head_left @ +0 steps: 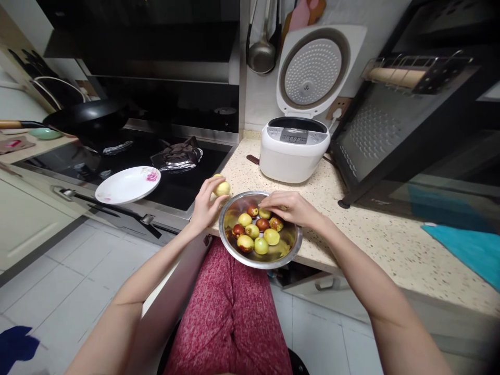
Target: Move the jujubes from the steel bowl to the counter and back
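Observation:
A steel bowl [295, 249] of green and reddish-brown jujubes [272, 237] sits at the counter's front edge, partly over my lap. Just left of its rim, my left hand [206, 203] has its thumb and fingers around a pale yellow-green fruit [222, 188]. My right hand [291, 206] reaches over the bowl's right rim with bent fingers close together, their tips by the fruits at the back. Whatever lies under those fingertips is hidden.
An open white rice cooker [292, 153] stands behind the bowl. To the left are a white plate [128, 185] at the stove's front edge and a black wok [89, 117]. A dark oven [422, 151] and a teal cloth [469, 250] are on the right.

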